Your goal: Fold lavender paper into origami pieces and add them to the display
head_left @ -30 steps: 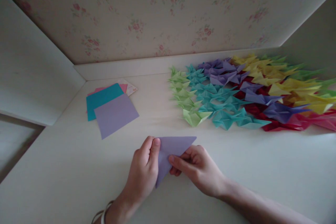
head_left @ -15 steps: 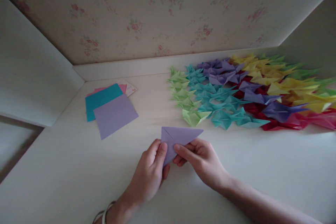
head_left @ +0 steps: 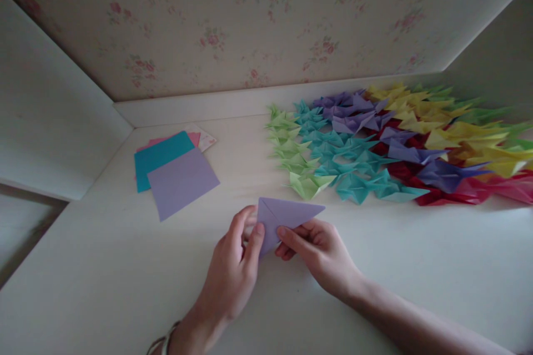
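A sheet of purple origami paper [head_left: 287, 213], folded into a triangle with a crease line running slantwise from its top left corner, is held up above the tabletop. On its left edge rests the thumb of my left hand [head_left: 235, 260], with the fingers curved behind and partly hidden. My right hand [head_left: 316, 249] pinches the lower right edge between thumb and curled fingers. One sharp corner of the triangle points right, past the right fingers. The lower corner is partly covered by my left thumb.
A flat purple sheet [head_left: 183, 183] overlaps a teal sheet [head_left: 145, 163] and pink paper [head_left: 194, 138] on the left of the white table [head_left: 125, 283]. Rows of folded paper cranes [head_left: 358, 150] in several colours fill the back right. Behind stands a flowered wall [head_left: 233, 16].
The folded purple paper has moved up and right and turned, bringing its crease into view. My left hand has slid down its left edge, and its fingers have loosened a little.
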`<state>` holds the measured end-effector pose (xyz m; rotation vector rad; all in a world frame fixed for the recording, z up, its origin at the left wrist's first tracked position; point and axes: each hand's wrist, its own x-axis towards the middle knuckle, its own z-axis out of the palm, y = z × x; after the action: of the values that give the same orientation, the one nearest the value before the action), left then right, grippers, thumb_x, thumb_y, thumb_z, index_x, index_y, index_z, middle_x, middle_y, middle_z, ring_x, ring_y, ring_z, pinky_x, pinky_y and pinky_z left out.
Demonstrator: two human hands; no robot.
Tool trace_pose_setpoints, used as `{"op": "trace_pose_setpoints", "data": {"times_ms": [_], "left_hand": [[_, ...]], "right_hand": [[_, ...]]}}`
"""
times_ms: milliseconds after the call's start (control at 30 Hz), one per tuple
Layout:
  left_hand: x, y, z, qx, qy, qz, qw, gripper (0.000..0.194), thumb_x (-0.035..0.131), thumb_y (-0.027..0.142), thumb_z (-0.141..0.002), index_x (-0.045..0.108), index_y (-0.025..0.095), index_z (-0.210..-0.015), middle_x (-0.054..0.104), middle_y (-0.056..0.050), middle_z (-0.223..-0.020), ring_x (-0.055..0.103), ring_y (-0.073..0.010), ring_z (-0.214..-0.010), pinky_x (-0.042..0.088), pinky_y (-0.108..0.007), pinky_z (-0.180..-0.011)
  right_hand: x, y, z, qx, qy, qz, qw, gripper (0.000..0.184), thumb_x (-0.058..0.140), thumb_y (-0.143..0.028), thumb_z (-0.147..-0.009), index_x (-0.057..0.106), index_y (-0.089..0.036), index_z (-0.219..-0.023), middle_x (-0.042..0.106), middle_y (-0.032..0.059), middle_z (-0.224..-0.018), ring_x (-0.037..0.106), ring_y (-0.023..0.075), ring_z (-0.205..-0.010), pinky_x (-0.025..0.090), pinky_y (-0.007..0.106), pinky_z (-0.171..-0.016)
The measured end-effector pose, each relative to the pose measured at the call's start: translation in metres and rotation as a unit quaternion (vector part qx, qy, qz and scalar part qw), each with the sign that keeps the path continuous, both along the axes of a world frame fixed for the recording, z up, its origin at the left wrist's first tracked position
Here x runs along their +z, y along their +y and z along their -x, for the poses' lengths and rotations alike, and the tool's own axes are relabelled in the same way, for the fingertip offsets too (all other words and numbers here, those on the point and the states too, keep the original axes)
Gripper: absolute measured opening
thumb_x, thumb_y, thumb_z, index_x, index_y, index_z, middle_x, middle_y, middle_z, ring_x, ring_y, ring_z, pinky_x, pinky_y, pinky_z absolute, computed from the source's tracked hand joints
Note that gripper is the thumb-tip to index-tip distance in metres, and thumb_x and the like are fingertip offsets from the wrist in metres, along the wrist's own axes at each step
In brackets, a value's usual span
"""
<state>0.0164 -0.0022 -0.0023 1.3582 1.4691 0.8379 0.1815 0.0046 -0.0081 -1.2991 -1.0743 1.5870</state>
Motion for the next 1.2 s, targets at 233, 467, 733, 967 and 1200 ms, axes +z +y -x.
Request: {"op": "trace_pose_setpoints", "data": {"times_ms": [233, 467, 733, 967, 1200], "left_hand": [[-0.001, -0.002, 0.007, -0.087, 0.078, -0.186, 0.976, 0.044, 0.07, 0.027, -0.085, 0.06, 0.027, -0.129, 0.043, -0.008, -0.154, 0.04, -0.0312, -0.14, 0.034, -0.044, -0.115], [0.004, 0.003, 0.007, -0.098, -0.101, -0.024, 0.99, 0.053, 0.072, 0.031, -0.085, 0.053, 0.024, -0.134, 0.054, -0.013, -0.143, 0.058, -0.0316, -0.124, 0.05, -0.044, -0.102], [0.012, 0.003, 0.006, -0.126, -0.231, 0.093, 0.96, 0.043, 0.069, 0.031, -0.09, 0.053, 0.024, -0.129, 0.067, -0.01, -0.124, 0.07, -0.0285, -0.104, 0.057, -0.043, -0.091], [0.008, 0.002, 0.009, -0.117, -0.221, 0.102, 0.963, 0.039, 0.068, 0.033, -0.09, 0.056, 0.025, -0.126, 0.066, -0.009, -0.124, 0.067, -0.029, -0.111, 0.057, -0.039, -0.091], [0.009, 0.0, 0.006, -0.122, -0.22, 0.102, 0.962, 0.044, 0.072, 0.031, -0.087, 0.054, 0.028, -0.127, 0.066, -0.007, -0.127, 0.066, -0.0287, -0.113, 0.055, -0.042, -0.095]], "right_hand": [[-0.002, -0.003, -0.003, 0.03, -0.026, -0.055, 0.998, 0.031, 0.065, -0.042, -0.087, 0.065, -0.015, -0.072, 0.066, 0.0018, -0.064, 0.06, 0.0142, -0.059, 0.046, 0.023, -0.054], [0.005, 0.0, -0.01, 0.103, 0.042, -0.063, 0.992, 0.032, 0.063, -0.043, -0.091, 0.069, -0.016, -0.107, 0.065, 0.0007, -0.07, 0.058, 0.0128, -0.064, 0.048, 0.023, -0.061], [0.001, -0.001, -0.009, 0.066, 0.081, -0.032, 0.994, 0.044, 0.072, -0.046, -0.085, 0.065, -0.018, -0.118, 0.069, 0.0007, -0.071, 0.063, 0.0139, -0.063, 0.052, 0.025, -0.062], [0.002, -0.001, -0.01, 0.064, 0.094, -0.03, 0.993, 0.037, 0.071, -0.042, -0.086, 0.062, -0.017, -0.11, 0.067, 0.0006, -0.071, 0.063, 0.0138, -0.064, 0.051, 0.024, -0.062], [-0.003, -0.001, -0.009, 0.066, 0.105, -0.025, 0.992, 0.042, 0.074, -0.041, -0.084, 0.059, -0.017, -0.115, 0.066, -0.0009, -0.071, 0.061, 0.0128, -0.062, 0.049, 0.023, -0.06]]}}
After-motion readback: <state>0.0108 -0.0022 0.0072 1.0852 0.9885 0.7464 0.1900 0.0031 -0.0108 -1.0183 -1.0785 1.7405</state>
